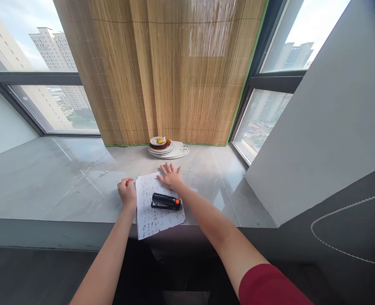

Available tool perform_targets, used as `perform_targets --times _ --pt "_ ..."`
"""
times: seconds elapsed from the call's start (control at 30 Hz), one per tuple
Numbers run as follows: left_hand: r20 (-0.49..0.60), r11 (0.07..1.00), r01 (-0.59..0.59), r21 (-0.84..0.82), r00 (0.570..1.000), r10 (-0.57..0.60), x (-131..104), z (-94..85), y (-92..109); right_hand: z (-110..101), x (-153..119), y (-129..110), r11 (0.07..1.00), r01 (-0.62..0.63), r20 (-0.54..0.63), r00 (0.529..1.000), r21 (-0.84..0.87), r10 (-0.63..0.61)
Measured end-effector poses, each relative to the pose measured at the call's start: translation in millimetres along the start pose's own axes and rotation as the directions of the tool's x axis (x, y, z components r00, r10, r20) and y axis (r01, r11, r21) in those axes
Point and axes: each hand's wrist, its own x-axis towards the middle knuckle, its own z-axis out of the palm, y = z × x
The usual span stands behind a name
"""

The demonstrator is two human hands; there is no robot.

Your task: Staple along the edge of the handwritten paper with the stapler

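A white sheet of paper (145,218) covered in handwriting lies on the sill, its lower end jutting past the front edge. On the sheet rests a black stapler (165,201) with an orange patch at its right end. My right hand (170,177) is spread flat over the paper's upper right corner, fingers apart, behind the stapler. Beside the paper's upper left edge, my left hand (126,190) has its fingers curled in; whether anything small is inside them is hidden.
A stack of plates (162,148) stands behind my right hand, with a white oval plate (181,149) at its base. A bamboo blind (174,84) hangs behind them. A slanted wall (317,110) bounds the right side, with a hanging beaded cord (343,209).
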Motion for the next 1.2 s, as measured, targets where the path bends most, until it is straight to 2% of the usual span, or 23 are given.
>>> perform_targets --times 0.27,0.53,0.63,0.7,0.77,0.83,0.93,1.0,1.1,1.2 --pt "0.009 1.000 0.023 -0.021 1.000 -0.023 -4.8 0.4 8.6 -17.7 -32.0 54.2 0.995 -0.087 0.006 0.996 -0.040 0.087" --pt "0.147 0.986 -0.160 0.040 0.977 0.152 -13.2 1.1 16.9 -28.7 -51.1 95.1 0.996 -0.053 0.019 0.998 -0.078 0.055" --pt "0.226 0.955 -0.284 0.088 0.939 0.258 -20.8 2.4 21.4 -31.6 -57.7 114.5 0.993 -0.073 0.015 0.997 -0.091 0.075" --pt "0.325 0.885 -0.452 0.111 0.858 0.397 -28.6 6.8 25.7 -32.3 -61.8 126.9 0.992 -0.090 0.007 0.996 -0.092 0.091" --pt "0.455 0.787 -0.608 0.106 0.734 0.505 -35.3 16.7 32.8 -31.5 -63.6 135.8 0.992 -0.092 -0.003 0.996 -0.090 0.092" --pt "0.565 0.726 -0.684 0.070 0.627 0.537 -37.1 33.9 43.4 -29.8 -62.6 140.7 0.994 -0.073 -0.015 0.997 -0.075 0.072" --pt "0.677 0.721 -0.692 -0.028 0.517 0.523 -28.8 73.5 63.7 -29.3 -59.2 145.5 0.999 -0.039 -0.036 0.999 0.025 0.040" --pt "0.731 0.712 -0.695 -0.098 0.435 0.525 -21.2 105.2 75.7 -32.5 -58.3 150.8 0.979 -0.061 -0.106 0.991 0.197 0.083" --pt "0.767 0.675 -0.713 -0.188 0.322 0.554 -18.8 147.8 84.8 -40.4 -60.1 161.9 0.864 -0.079 -0.263 0.935 0.497 0.237" --pt "0.782 0.620 -0.731 -0.286 0.195 0.592 -28.7 172.9 82.7 -44.1 -61.5 171.5 0.768 -0.035 -0.345 0.880 0.639 0.327"
